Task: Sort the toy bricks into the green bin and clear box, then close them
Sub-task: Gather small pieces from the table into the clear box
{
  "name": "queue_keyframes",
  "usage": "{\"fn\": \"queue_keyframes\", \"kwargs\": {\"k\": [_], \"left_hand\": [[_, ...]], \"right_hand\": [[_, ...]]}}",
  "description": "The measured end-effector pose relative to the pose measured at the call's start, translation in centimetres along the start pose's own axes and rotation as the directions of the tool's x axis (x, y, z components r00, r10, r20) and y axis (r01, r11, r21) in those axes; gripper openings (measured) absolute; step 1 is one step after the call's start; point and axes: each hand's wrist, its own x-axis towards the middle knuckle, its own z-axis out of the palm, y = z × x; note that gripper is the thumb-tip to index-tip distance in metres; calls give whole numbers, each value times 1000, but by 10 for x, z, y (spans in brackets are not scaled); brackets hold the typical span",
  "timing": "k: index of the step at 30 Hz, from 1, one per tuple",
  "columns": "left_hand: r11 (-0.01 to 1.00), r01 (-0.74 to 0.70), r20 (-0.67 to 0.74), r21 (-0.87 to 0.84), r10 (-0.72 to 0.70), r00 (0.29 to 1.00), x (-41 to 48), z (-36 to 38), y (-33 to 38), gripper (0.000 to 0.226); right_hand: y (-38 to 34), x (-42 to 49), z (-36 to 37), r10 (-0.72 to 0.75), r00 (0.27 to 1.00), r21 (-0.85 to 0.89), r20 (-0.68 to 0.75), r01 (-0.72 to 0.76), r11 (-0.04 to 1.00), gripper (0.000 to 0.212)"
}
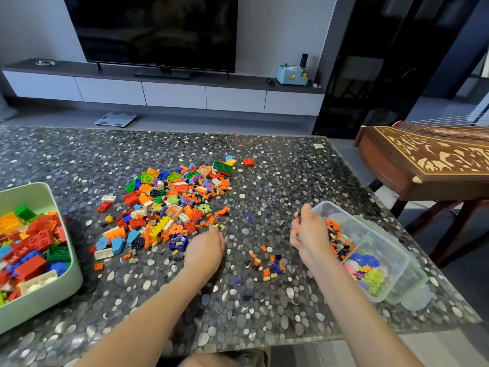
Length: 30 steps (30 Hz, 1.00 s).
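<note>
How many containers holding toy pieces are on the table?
2. The green bin stands at the left edge of the table, full of large bricks. The clear box stands at the right, beside the right hand, which holds small bricks. None seems hidden.

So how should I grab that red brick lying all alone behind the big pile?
Come down from above and pinch the red brick across its two smooth side walls. It lies flat with its studs up, apart from the pile, so your fingers have bare table on each side.
</note>
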Motion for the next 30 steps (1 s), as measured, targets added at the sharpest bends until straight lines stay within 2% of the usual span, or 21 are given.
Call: {"fn": "queue_keyframes", "kwargs": {"k": [1, 2, 4, 6, 7, 9, 11, 12, 14, 16, 19, 22, 26, 28, 30], "left_hand": [[1000, 12, 2, -17, -11, 1000, 0, -2, -1, 27], [999, 13, 4, -35, -13, 1000, 2, -4, 2, 26], [996, 37, -2, -86, -37, 999, 4, -11, 3, 23], [968, 108, 3, -226, -110, 994, 9, -19, 7, 24], [929, 155, 22, -336, -157, 987, 12, -22, 11, 27], [760, 279, 111, -587, -266, 958, 22, -29, 24, 36], [531, 413, 273, -739, -324, 906, 33, -35, 41, 37], [393, 482, 374, -783, -322, 870, 38, -39, 51, 33], [138, 593, 550, -793, -258, 794, 41, -51, 75, 18], [29, 638, 626, -770, -161, 763, 40, -62, 103, 13], [12, 658, 658, -753, -30, 753, 43, -68, 145, 21], [119, 644, 649, -756, 12, 761, 47, -62, 182, 26], [293, 578, 615, -762, 49, 787, 42, -53, 214, 34], [378, 534, 597, -757, 67, 799, 41, -51, 219, 37], [415, 494, 570, -764, 76, 818, 45, -49, 219, 35]], "right_hand": [[-9, 4, -11, -30, 999, -11, -38, 30, 999, 44], [-17, 11, -25, -98, 990, -114, -98, 87, 990, 43], [-21, 30, -46, -232, 957, -432, -173, 138, 891, 37], [-21, 43, -60, -252, 962, -688, -104, 113, 717, 32], [-21, 48, -65, -219, 975, -753, -49, 108, 649, 30], [-25, 50, -72, -136, 991, -798, 16, 94, 595, 31], [-32, 50, -77, -127, 992, -797, 24, 96, 597, 36], [-36, 49, -78, -129, 992, -764, 8, 90, 639, 38], [-41, 48, -78, -73, 996, -615, -42, 32, 788, 38], [-45, 47, -78, -19, 997, -408, -69, -10, 913, 38], [-45, 48, -76, -28, 995, -172, -101, 10, 985, 45], [-46, 50, -76, 24, 984, -15, -175, -27, 1000, 46], [-46, 51, -82, 85, 963, 63, -256, -71, 995, 48], [-43, 51, -86, 78, 965, 66, -249, -63, 996, 48], [-42, 48, -91, 61, 973, 73, -221, -46, 996, 48]]}}
